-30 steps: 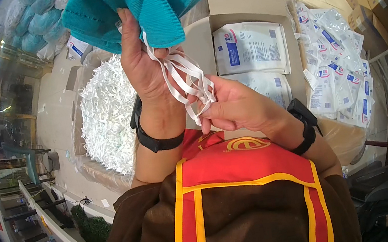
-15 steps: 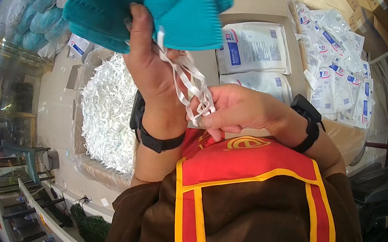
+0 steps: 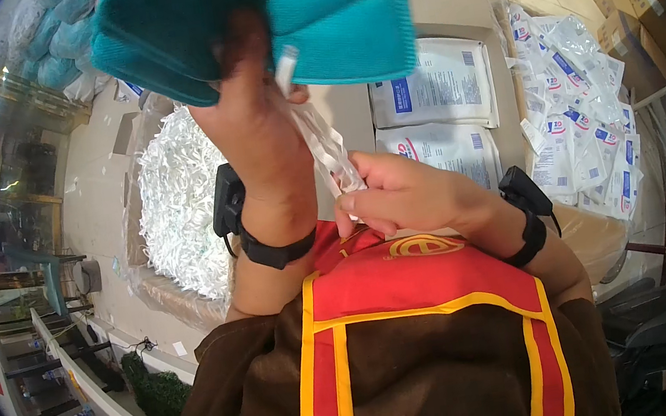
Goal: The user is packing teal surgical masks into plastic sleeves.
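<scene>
Raised in front of me, my left hand (image 3: 253,109) grips a teal face mask (image 3: 339,26), its pleated body spread wide above the thumb; whether it is one mask or several stacked I cannot tell. White straps (image 3: 323,146) hang down from the mask past the left palm. Below and to the right, my right hand (image 3: 398,191) pinches the lower ends of these straps between thumb and fingers, drawing them fairly straight. Part of the left hand's fingers is hidden behind the mask.
On the left stands a plastic-lined carton of white strips (image 3: 185,202). Flat white packets (image 3: 435,89) lie in an open box ahead. Another carton holds a loose heap of printed pouches (image 3: 576,108) at right. Bagged teal bundles (image 3: 72,44) pile up far left; brown cartons (image 3: 614,11) stand far right.
My left hand has shifted slightly left with the mask, which has turned and spread. The straps, looped and loose before, now run straighter to my right hand.
</scene>
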The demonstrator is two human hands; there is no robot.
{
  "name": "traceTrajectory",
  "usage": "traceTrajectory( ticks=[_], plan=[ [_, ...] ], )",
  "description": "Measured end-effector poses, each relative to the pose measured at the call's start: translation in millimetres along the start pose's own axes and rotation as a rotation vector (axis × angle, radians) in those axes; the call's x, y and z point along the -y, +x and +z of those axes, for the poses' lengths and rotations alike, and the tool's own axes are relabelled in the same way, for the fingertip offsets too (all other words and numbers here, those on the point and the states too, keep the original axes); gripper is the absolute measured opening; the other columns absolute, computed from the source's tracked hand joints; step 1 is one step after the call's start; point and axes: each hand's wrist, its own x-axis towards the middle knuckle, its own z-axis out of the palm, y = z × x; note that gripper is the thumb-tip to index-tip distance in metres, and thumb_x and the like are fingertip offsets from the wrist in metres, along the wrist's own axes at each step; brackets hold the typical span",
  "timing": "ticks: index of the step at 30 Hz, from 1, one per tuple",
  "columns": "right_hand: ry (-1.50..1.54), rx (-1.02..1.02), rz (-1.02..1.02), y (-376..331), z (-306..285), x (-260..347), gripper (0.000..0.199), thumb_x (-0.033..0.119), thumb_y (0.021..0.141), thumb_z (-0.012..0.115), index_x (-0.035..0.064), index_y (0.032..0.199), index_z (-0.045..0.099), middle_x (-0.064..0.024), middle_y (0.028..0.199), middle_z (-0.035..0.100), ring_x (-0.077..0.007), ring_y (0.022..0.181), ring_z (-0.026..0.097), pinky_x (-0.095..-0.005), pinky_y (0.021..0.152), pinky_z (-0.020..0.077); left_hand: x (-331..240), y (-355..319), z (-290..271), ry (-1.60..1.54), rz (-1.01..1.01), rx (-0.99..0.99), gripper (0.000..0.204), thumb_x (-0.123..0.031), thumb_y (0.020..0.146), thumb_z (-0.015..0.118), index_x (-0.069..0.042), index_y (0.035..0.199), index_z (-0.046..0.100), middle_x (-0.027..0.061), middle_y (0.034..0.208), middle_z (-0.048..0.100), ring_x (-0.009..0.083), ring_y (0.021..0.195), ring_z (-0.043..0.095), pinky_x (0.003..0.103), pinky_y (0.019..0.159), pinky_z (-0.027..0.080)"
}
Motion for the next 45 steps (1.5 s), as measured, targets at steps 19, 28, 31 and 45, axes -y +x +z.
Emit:
traceTrajectory(
  ticks=[19, 28, 31, 45],
  plan=[
    [0.211, -0.086, -0.013, -19.4, -13.3, -1.2, 0.028, 0.030, 0.100, 0.049, 0.0037, 0.095, 0.059, 0.0040, 0.069, 0.047, -0.0022, 0.059, 0.038, -0.0168, 0.050, 0.0283, 5.9, 17.1, -28.9, -0.757, -0.587, 0.176, 0.026, -0.027, 0.088, 0.061, -0.003, 0.088, 0.071, 0.0138, 0.080, 0.070, 0.0286, 0.075, 0.068, 0.029, 0.056, 0.058],
    [-0.201, -0.211, 0.060, -55.6, -36.0, 8.4, 0.024, 0.024, 0.097, 0.047, 0.0036, 0.093, 0.060, 0.0036, 0.067, 0.047, -0.0043, 0.058, 0.040, -0.0202, 0.053, 0.0324, -7.6, 47.2, -98.1, -0.956, -0.661, 0.454, 0.039, -0.029, 0.096, 0.049, -0.002, 0.123, 0.057, 0.0164, 0.122, 0.061, 0.0265, 0.101, 0.062, 0.045, 0.091, 0.052],
    [-0.269, -0.214, -0.043, -65.4, -54.2, 14.9, 0.032, 0.030, 0.100, 0.047, 0.0033, 0.089, 0.060, 0.0015, 0.068, 0.048, -0.0062, 0.061, 0.042, -0.0225, 0.056, 0.0357, -5.1, 5.9, -78.2, -0.399, -0.589, 0.318, 0.049, -0.027, 0.089, 0.064, 0.000, 0.128, 0.051, 0.0104, 0.121, 0.061, 0.0251, 0.102, 0.063, 0.039, 0.094, 0.050],
    [-1.009, 0.020, 0.189, -135.0, -20.3, 73.0, 0.027, 0.030, 0.099, 0.043, 0.0052, 0.091, 0.050, -0.0192, 0.070, 0.057, -0.0421, 0.066, 0.059, -0.0476, 0.061, 0.0469, -83.4, -6.8, -40.9, 1.028, 0.022, 1.612, 0.042, -0.022, 0.068, 0.074, -0.005, 0.102, 0.056, 0.0129, 0.085, 0.056, 0.0307, 0.067, 0.062, 0.038, 0.055, 0.050]
  ],
)
